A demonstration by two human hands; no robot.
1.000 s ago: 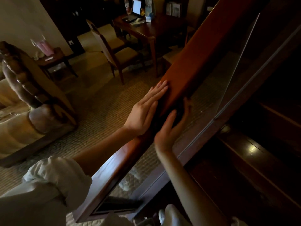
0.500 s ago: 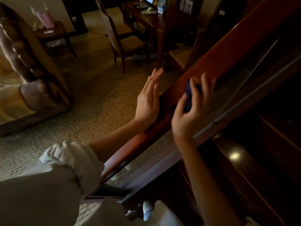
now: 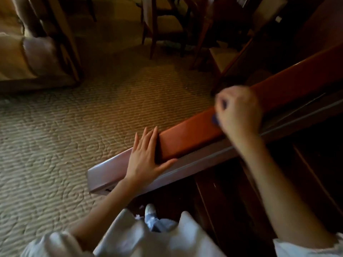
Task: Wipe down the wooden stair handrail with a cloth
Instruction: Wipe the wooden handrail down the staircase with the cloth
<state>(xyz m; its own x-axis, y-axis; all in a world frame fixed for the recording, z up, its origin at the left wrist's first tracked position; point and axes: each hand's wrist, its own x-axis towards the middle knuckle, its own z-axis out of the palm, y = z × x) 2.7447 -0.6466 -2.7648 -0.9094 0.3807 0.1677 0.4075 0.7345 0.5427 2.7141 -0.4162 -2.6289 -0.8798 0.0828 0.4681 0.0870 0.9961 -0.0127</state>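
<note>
We're looking down along the wooden handrail, which is running slantwise from low on the left to high on the right. Its top is glowing reddish-brown and its lower end is washing out pale in the light.

Our left hand is lying flat across the rail near that lower end. The fingers are straight and close together, pointing away from us, and the thumb is spreading out to the right along the near edge. It's pressing on the wood and grasping nothing.

Further up the rail, our right hand is balled into a tight fist on top of the wood, and it's clenching the dark blue cloth. Nearly all of the cloth is hiding inside that fist. We're seeing just one scrap poking out at the hand's lower left, right against the rail's top, and a sliver showing between the curled fingers. The hand is blurring, so we can't tell how much cloth is lying under it.

Between the two hands a bare stretch of rail is showing. Beyond the rail the ribbed beige carpet is spreading out, with an armchair at upper left and dining chairs along the top. On our side, dark stair treads are sitting in shadow, and a pale shoe is peeking out beside our white sleeve.
</note>
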